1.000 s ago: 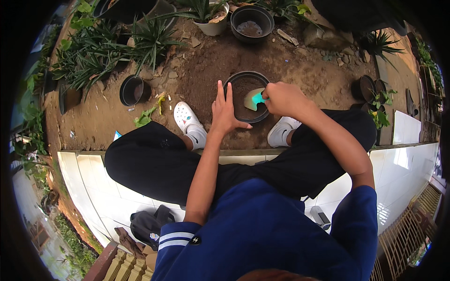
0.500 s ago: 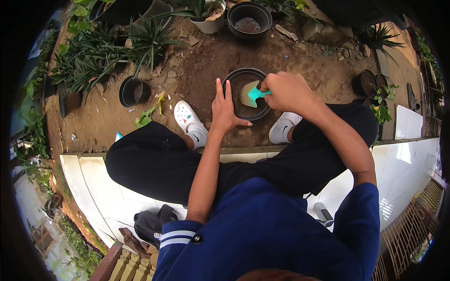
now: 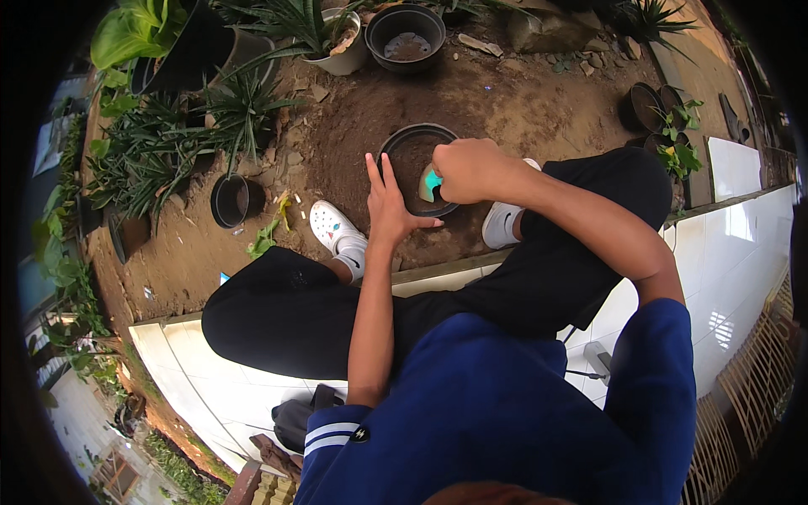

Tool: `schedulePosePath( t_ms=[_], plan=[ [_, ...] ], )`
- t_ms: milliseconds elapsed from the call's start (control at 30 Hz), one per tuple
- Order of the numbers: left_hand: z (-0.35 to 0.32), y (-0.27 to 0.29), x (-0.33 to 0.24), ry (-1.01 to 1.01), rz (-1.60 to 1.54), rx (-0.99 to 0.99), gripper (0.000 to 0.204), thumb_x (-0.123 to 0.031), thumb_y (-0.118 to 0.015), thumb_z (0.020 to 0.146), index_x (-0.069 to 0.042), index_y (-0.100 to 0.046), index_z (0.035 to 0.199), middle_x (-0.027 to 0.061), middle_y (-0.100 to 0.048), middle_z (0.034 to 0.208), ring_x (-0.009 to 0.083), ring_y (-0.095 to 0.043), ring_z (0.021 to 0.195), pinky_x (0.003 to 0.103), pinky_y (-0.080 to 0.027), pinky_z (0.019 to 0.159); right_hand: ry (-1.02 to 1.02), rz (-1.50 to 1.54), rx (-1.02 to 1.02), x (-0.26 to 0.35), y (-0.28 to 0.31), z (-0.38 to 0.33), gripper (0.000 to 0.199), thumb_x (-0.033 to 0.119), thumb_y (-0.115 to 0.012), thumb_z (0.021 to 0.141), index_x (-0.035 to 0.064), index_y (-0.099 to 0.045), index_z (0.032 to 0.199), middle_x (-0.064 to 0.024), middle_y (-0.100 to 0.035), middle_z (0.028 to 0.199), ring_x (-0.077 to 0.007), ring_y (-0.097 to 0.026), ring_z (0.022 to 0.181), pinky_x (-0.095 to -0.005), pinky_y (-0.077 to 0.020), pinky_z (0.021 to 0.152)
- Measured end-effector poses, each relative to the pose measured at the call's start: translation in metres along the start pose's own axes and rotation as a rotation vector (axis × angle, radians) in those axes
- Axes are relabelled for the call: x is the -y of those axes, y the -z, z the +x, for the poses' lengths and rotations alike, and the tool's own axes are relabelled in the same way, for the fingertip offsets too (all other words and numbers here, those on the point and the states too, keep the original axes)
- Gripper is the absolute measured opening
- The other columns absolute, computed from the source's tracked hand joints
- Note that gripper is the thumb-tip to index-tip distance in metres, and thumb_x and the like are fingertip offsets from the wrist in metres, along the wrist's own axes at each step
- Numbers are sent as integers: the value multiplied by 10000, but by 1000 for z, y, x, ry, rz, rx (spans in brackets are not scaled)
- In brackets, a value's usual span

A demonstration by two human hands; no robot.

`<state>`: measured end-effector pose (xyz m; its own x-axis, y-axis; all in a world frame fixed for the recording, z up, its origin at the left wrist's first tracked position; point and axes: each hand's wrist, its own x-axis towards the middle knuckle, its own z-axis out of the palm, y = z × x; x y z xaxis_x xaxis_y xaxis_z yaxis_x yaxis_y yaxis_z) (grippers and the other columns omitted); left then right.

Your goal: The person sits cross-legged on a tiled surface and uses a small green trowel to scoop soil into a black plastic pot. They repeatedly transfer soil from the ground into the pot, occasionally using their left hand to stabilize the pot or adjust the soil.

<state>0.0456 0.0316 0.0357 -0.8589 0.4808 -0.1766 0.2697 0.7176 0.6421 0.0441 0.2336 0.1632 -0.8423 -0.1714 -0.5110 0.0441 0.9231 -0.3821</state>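
A round black plant pot (image 3: 418,129) with brown soil inside stands on the ground between my feet. My left hand (image 3: 390,210) lies along the pot's left and near sides, fingers stretched and spread, thumb pointing right by the near rim. Over the pot's right side, my right hand (image 3: 475,171) is closed round a turquoise hand trowel (image 3: 432,183). Its handle is hidden in my fist. The blade, partly soil-coloured, is down inside the pot at the soil; part of it is covered by my fingers.
Another black pot (image 3: 406,38) and a white potted plant (image 3: 343,52) stand beyond. Left are a small black pot (image 3: 236,202) and spiky plants (image 3: 160,143). More pots (image 3: 644,108) stand at the right. White tiles (image 3: 724,261) edge the soil near me.
My right hand has turned and moved over the pot's right rim with the trowel, whose blade now shows less. My left hand stays by the pot. The whole view has shifted and tilted slightly.
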Motion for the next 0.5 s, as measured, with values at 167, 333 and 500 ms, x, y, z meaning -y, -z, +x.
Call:
schedulePosePath(
  t_ms=[167,333,500],
  plan=[
    [3,0,-1,-5,18,-8,1629,-361,-1037,353,5,-56,1600,298,10,1656,498,-303,1462,531,-390,1132,22,62,-197,-9,-5,3,250,129,-670,709,14,-733,923,-232,-730,921,-399,-718,890,-494,-574,736],
    [0,-1,4,-39,20,-18,1620,-363,-1036,365,3,-54,1601,303,16,1654,501,-287,1471,526,-391,1137,71,-90,-55,2,14,-5,213,114,-694,665,33,-757,852,-203,-729,806,-369,-731,807,-476,-578,681],
    [2,-2,1,-46,37,-4,1614,-372,-1034,375,-6,-53,1604,311,31,1651,501,-279,1476,527,-392,1137,325,-186,-129,-23,-9,2,216,101,-710,701,108,-797,898,-166,-747,824,-338,-737,797,-452,-573,658]
  ],
)
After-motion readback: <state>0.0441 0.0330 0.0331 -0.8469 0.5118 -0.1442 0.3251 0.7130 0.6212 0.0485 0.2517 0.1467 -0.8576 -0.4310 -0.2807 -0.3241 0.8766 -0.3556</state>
